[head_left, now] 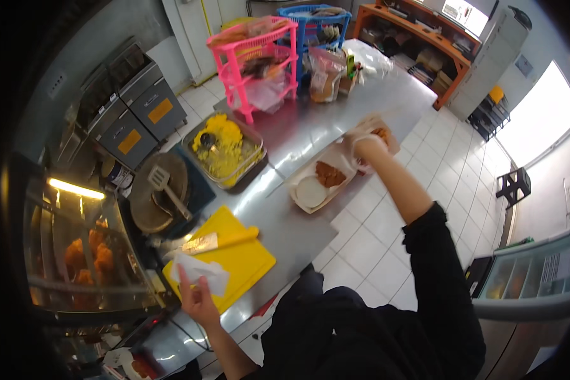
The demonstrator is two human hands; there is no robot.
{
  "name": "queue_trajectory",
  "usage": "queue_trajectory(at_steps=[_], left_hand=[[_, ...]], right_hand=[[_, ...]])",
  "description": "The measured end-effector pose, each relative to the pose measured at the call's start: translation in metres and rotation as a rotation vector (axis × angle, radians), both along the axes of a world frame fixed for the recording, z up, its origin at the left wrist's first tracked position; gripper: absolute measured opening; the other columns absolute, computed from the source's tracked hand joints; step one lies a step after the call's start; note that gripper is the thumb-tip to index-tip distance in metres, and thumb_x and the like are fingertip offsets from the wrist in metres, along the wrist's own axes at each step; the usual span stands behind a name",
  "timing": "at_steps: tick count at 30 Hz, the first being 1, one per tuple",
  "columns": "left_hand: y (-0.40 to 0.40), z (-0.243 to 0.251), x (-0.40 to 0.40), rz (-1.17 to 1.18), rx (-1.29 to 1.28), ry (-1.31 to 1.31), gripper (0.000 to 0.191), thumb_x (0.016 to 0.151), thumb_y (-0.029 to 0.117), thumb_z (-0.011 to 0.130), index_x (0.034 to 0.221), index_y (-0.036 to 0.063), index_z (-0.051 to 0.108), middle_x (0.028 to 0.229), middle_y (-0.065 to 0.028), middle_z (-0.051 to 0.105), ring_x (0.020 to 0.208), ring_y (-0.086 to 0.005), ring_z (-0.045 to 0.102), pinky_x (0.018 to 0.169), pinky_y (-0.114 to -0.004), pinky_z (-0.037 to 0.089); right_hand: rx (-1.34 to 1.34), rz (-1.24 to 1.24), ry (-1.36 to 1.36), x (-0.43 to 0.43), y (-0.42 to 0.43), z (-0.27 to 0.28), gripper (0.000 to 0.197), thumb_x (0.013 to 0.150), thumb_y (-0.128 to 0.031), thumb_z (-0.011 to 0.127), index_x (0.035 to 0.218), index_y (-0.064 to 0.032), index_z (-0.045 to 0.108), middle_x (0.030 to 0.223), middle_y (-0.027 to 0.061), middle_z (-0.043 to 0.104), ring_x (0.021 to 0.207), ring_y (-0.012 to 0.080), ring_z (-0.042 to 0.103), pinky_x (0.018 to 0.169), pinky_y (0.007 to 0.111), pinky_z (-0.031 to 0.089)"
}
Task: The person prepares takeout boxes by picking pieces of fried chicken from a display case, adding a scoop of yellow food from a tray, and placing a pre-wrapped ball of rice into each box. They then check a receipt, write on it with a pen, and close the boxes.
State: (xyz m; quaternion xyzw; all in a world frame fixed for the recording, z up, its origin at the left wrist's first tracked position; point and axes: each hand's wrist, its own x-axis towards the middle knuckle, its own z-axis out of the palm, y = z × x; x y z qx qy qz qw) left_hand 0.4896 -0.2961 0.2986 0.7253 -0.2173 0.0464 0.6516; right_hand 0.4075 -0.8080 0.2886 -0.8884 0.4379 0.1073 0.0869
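My left hand [200,300] holds a white paper sheet [211,276] over a yellow cutting board [251,261]. A cleaver with a yellow handle [237,236] lies across that board, just beyond the paper. My right hand [365,145] is blurred and reaches to the far edge of the steel table, at a paper food box [390,138] with brown fried food in it. Whether its fingers grip anything cannot be made out. Nearer to me, an open takeaway box [292,183] contains a breaded fried piece [330,175] and a round white item [311,191].
A steel tray [237,178] of yellow rice with a scoop stands left of the boxes. Beside it a spatula [168,190] rests on a round board [142,204]. A lit warmer [76,190] holds fried pieces. Pink [254,71] and blue [301,21] racks stand behind.
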Motion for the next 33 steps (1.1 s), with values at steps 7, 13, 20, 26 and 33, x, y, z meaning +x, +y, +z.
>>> queue_trajectory(at_steps=[7,13,20,26,33], left_hand=[[-0.159,-0.045,-0.041,-0.383,0.127,0.348,0.054,0.08,-0.001,0.063,0.131,0.0015,0.044,0.115,-0.008,0.056,0.076,-0.0056,0.051,0.064,-0.019,0.043],[-0.271,-0.118,-0.065,-0.072,-0.204,0.832,0.059,0.077,-0.006,0.059,0.133,0.0061,0.043,0.118,-0.0111,0.052,0.101,-0.0161,0.051,0.084,-0.022,0.041],[-0.301,-0.127,-0.084,0.311,0.625,0.314,0.07,0.074,-0.011,0.053,0.139,0.0046,0.031,0.134,-0.017,0.039,0.125,-0.0265,0.037,0.103,-0.031,0.029],[-0.367,-0.08,-0.062,0.172,-0.28,0.45,0.069,0.079,-0.009,0.057,0.14,0.0023,0.027,0.147,-0.0116,0.022,0.132,-0.0206,0.026,0.106,-0.03,0.023],[-0.38,-0.12,-0.08,0.173,0.753,0.19,0.07,0.08,0.008,0.063,0.14,0.0054,0.027,0.147,-0.0219,0.014,0.12,-0.033,0.046,0.094,-0.032,0.042]], right_hand=[[-0.131,0.11,-0.107,0.045,0.001,-0.036,0.039,0.085,-0.012,0.048,0.123,-0.018,0.05,0.107,0.0126,0.058,0.097,0.0281,0.059,0.081,0.038,0.049],[-0.213,1.008,-1.0,0.01,-0.025,-0.055,0.011,0.081,-0.019,0.052,0.086,-0.0152,0.062,0.084,0.0073,0.057,0.076,0.0241,0.058,0.064,0.038,0.046],[0.352,1.515,-0.667,0.028,-0.07,-0.091,0.014,0.074,-0.025,0.058,0.082,-0.015,0.064,0.074,0.0068,0.059,0.068,0.0239,0.06,0.07,0.038,0.047],[0.15,1.166,-0.566,0.059,-0.112,-0.079,0.01,0.07,-0.02,0.06,0.065,-0.0125,0.064,0.064,0.0077,0.062,0.064,0.0263,0.063,0.069,0.042,0.049],[0.231,1.115,-0.857,0.069,-0.12,-0.075,0.014,0.064,-0.018,0.069,0.059,-0.0105,0.057,0.06,0.0082,0.058,0.059,0.0289,0.058,0.058,0.043,0.044]])
